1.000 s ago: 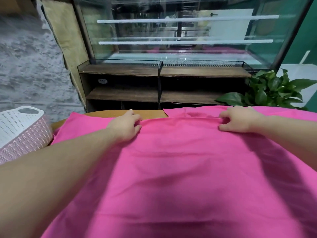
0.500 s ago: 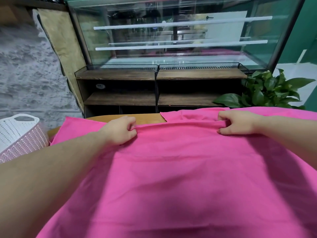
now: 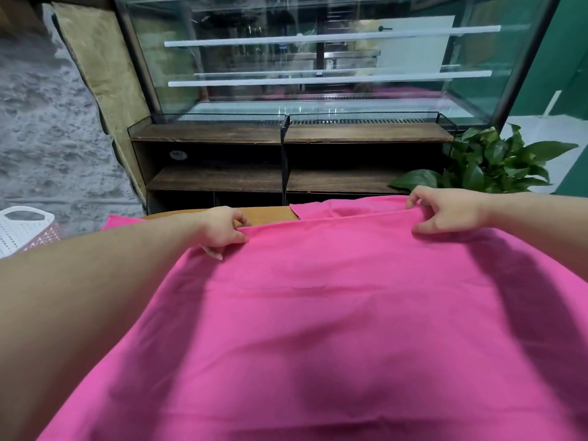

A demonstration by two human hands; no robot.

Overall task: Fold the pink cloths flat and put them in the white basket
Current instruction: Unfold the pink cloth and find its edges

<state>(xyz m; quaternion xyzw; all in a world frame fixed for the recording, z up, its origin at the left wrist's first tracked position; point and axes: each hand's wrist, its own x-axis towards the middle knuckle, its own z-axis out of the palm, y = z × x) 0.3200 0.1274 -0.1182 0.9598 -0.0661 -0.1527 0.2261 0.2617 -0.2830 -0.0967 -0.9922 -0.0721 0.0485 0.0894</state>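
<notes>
A large pink cloth [image 3: 334, 313] lies spread over the wooden table [image 3: 267, 214] and fills most of the view. My left hand [image 3: 222, 230] pinches the cloth's far edge on the left. My right hand [image 3: 445, 211] pinches the same far edge on the right and lifts it a little. A second pink layer [image 3: 350, 206] shows beyond that edge. The white basket [image 3: 22, 227] with small holes stands at the far left, partly cut off by my left forearm.
A glass display case [image 3: 318, 58] on dark wooden shelves [image 3: 222, 179] stands behind the table. A green leafy plant [image 3: 490, 163] sits at the back right. A rough grey wall [image 3: 47, 138] is on the left.
Both hands have curled from resting on the far edge to pinching it, and they have moved apart; the right hand has lifted the edge slightly. The view has tilted down.
</notes>
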